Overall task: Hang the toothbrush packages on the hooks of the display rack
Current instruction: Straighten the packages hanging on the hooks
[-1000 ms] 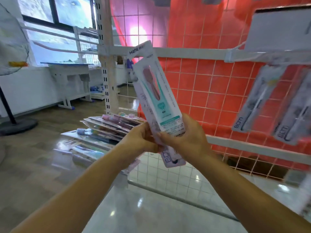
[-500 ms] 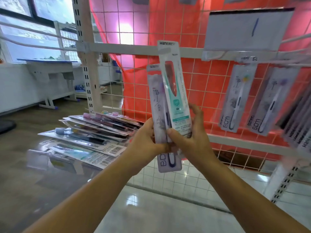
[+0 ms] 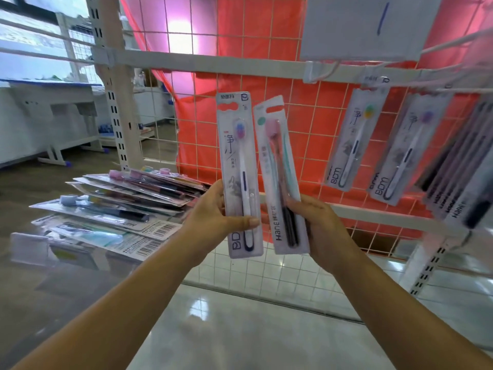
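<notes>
Right-hand package (image 3: 283,182): "Hane" along its lower edge. Hanging packages (image 3: 354,140) and (image 3: 405,148): "BDM" at the bottom. Far-right hanging package (image 3: 464,182): "Hane". Other print unreadable.

The right hand (image 3: 318,228) is smeared by motion blur, its fingers hidden behind the Hane package (image 3: 284,182). At the right edge of the frame, the dark hanging packages (image 3: 458,166) are blurred and cut off. In the stack of packages (image 3: 112,209) at left, lower ones are mostly covered by those above. The white card (image 3: 357,25) at upper right is cropped by the top edge.
</notes>
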`<act>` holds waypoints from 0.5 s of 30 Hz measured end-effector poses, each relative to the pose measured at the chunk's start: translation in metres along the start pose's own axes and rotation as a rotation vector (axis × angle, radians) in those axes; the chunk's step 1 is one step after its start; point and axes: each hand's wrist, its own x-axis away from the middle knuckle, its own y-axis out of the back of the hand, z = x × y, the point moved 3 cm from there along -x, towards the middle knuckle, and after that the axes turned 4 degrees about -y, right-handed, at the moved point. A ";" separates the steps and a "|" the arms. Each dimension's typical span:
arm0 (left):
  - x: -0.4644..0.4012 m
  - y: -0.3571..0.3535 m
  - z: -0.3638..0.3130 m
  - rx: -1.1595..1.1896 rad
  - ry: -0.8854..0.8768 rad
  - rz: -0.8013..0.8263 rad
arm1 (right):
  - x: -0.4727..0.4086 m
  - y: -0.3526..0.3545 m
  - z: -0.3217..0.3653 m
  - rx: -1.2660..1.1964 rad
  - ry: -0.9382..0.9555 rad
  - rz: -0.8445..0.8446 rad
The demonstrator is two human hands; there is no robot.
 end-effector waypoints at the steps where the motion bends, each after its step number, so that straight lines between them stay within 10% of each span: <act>1: 0.000 -0.001 0.000 0.005 0.003 -0.002 | 0.000 0.000 0.000 -0.038 -0.025 0.035; 15: 0.009 -0.038 0.008 -0.006 0.017 0.075 | 0.029 0.019 -0.007 0.106 0.008 -0.254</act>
